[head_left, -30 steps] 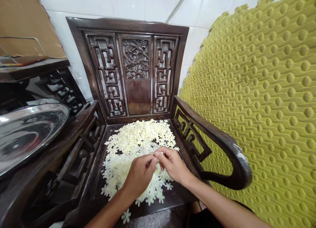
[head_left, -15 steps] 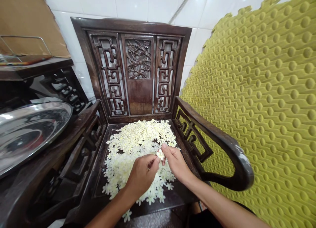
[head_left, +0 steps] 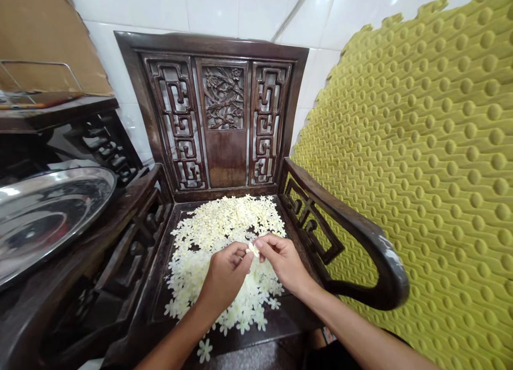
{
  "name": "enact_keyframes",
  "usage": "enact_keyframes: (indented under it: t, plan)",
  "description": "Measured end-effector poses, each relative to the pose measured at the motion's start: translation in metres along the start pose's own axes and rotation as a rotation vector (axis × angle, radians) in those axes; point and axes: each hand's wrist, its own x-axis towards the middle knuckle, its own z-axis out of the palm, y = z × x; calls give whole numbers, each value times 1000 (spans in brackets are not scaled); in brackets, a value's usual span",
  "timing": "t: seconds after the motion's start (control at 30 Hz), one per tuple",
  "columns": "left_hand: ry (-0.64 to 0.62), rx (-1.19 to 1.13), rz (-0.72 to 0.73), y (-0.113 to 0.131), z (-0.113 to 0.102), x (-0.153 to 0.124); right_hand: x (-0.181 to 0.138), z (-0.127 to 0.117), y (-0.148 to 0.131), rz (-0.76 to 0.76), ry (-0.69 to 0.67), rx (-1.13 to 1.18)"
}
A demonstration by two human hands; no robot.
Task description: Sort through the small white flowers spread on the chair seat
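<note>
A small white flower with a pale yellow centre is pinched between my two hands, above the chair seat. My left hand is closed, its thumb and forefinger at the flower's left side. On the other side, my right hand grips the flower with thumb and fingertips; its other fingers curl beneath. Under both hands, a spread of loose white flowers covers much of the dark wooden seat. One single flower lies apart near the front edge.
The chair has a carved back and a curved right armrest. A shiny metal tray rests at the left. Yellow foam matting stands along the right side, and a white tiled wall is behind.
Both hands have shifted slightly left with the flower, and the flower is turned at a different angle. The spread on the seat looks the same.
</note>
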Motion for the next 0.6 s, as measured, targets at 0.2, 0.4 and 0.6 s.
enact_keyframes:
  t: [0.2, 0.4, 0.6]
  plan:
    - [-11, 14, 26, 4, -2, -2, 1, 2, -2, 82, 9, 139]
    - [16, 83, 76, 6, -6, -3, 1, 4, -3, 223, -166, 266]
    - [-21, 83, 20, 4, -7, -5, -2, 2, -2, 156, -268, 194]
